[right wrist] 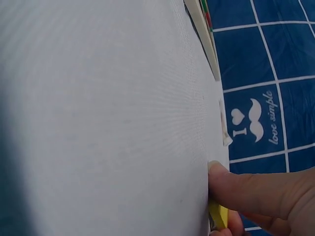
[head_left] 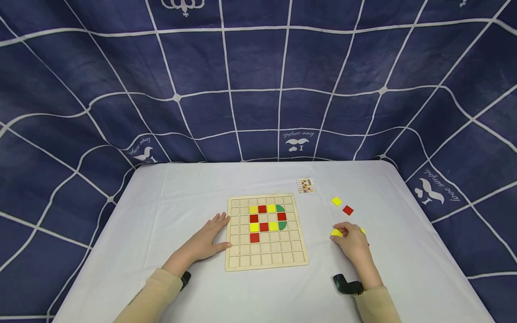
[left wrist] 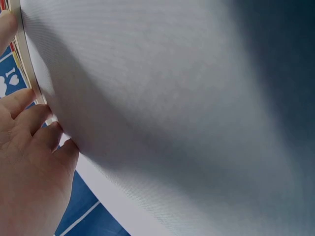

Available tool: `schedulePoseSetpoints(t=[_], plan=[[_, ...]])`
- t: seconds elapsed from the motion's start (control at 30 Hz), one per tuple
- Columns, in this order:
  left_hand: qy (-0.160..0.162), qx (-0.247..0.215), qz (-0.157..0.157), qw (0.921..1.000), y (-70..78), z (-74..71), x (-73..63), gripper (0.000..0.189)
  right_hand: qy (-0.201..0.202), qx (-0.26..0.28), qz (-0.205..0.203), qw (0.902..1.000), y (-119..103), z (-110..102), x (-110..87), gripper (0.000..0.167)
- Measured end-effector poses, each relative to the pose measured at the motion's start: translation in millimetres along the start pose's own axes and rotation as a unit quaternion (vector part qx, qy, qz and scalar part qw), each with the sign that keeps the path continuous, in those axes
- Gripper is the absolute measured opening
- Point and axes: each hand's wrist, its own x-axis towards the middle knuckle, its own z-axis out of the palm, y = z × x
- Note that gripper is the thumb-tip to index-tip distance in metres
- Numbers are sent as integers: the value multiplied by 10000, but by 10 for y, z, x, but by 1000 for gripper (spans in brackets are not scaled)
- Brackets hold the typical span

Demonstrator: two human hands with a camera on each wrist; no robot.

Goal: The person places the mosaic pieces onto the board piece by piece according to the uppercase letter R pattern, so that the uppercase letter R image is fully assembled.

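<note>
A wooden grid board point(head_left: 266, 259) lies flat on the white table, with yellow, red and green tiles set in several of its squares. My left hand point(head_left: 210, 237) rests against the board's left edge, fingers spread and thumb apart; the left wrist view shows its fingertips along that edge. To the right of the board, my right hand point(head_left: 350, 240) pinches a yellow tile point(head_left: 336, 233) down at the cloth. In the right wrist view the thumb and fingers close round this yellow tile point(right wrist: 218, 214). Other tiles peek out from beneath and beside the right hand, mostly hidden.
A small pattern card point(head_left: 305, 185) lies beyond the board's far right corner. Between it and my right hand are a loose yellow tile point(head_left: 336, 201) and a red tile point(head_left: 348, 210). A dark blue checked curtain point(head_left: 258, 107) surrounds the back and sides of the table.
</note>
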Motion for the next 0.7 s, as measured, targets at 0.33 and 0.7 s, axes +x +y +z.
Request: schedulePoseSetpoints(t=[0.33, 0.7], plan=[[11, 16, 65, 10000, -11, 14, 32, 83, 177, 559, 57, 9983, -36, 73, -15, 27], [23, 55, 65, 10000, -56, 31, 26, 83, -673, 1750, -246, 9820, -580, 476, -203, 22]])
